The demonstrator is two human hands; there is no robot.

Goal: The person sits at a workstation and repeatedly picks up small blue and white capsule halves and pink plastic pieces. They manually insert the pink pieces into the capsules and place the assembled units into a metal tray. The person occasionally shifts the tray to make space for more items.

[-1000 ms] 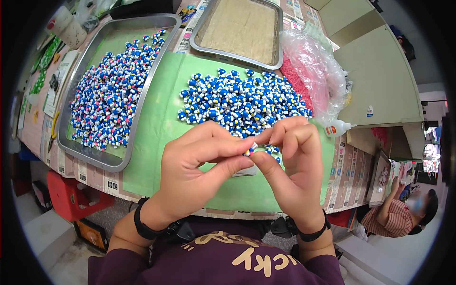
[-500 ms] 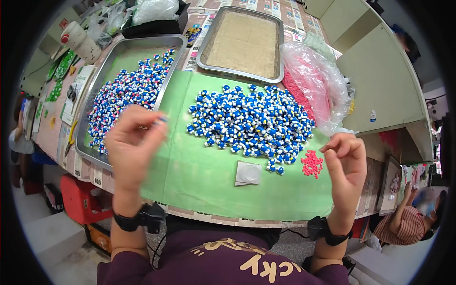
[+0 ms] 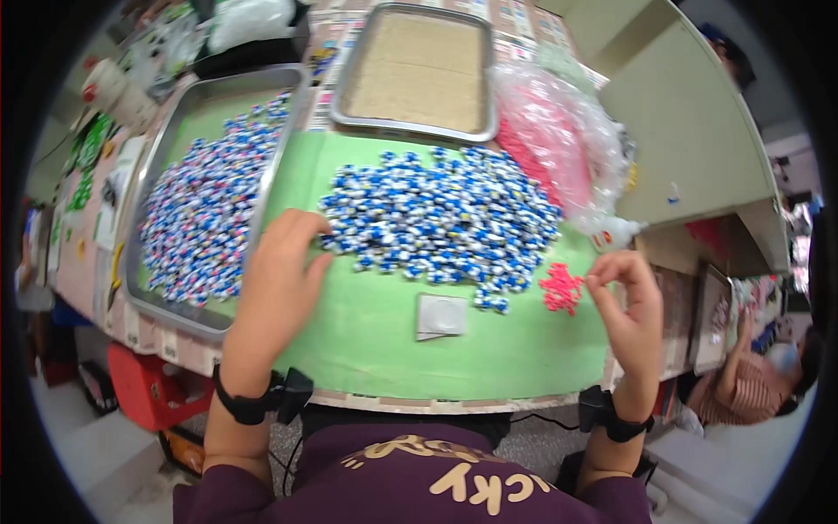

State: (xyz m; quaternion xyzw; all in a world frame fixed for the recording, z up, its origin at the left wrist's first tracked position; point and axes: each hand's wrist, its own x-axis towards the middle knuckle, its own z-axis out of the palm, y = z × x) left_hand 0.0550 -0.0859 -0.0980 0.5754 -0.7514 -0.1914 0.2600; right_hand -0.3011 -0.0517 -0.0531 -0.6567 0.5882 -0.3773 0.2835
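At the left end of a heap of small blue-and-white pieces (image 3: 436, 214), my left hand (image 3: 284, 275) hovers with thumb and index finger apart and nothing seen between them. The heap lies on a green mat (image 3: 375, 358). Beside a little cluster of pink bits (image 3: 561, 288), my right hand (image 3: 630, 293) holds its fingertips pinched together; whatever is in them is too small to make out. A flat white square pad with a round disc (image 3: 442, 316) rests on the mat between my hands. Left of my left hand is a metal tray (image 3: 175, 313) full of similar blue-and-white pieces with pink spots.
A second metal tray (image 3: 415, 65) with a tan lining stands at the back. To its right sits a clear plastic bag of pink bits (image 3: 559, 140), a white bottle (image 3: 615, 234) in front. Yellow-handled scissors (image 3: 115, 271) lie left. A co-worker (image 3: 742, 380) sits far right.
My left hand has moved from over the left tray rightward to the heap, and its pinch has opened. The small blue piece no longer shows in it. My right hand stays pinched.
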